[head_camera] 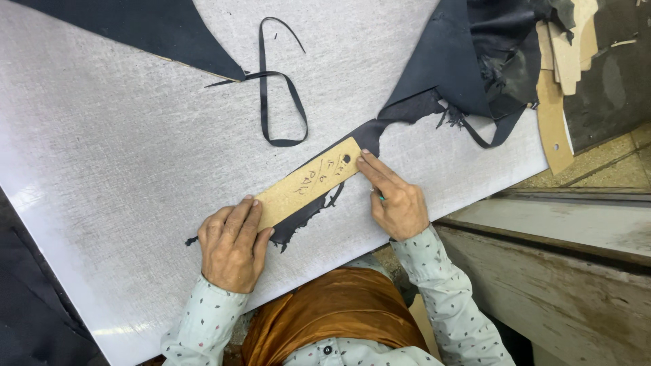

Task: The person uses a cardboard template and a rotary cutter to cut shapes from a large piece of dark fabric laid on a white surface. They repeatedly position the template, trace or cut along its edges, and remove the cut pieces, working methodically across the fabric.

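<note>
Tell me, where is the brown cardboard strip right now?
In the head view, the cardboard strip lies slanted near the middle of the grey board, on a dark leather scrap, between the left hand and right hand.

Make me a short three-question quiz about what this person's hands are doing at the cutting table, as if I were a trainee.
1. True or false: the left hand presses flat on the near end of the cardboard template.
2. What lies under the template? A) a red cloth B) a strip of dark leather C) a sheet of glass
3. Which hand has its fingertips by the end of the template that has a small hole?

Key
1. True.
2. B; the leather's ragged edge shows beside the template, on the grey cutting board.
3. The right hand; a bit of something green shows under it, too hidden to identify.
</note>
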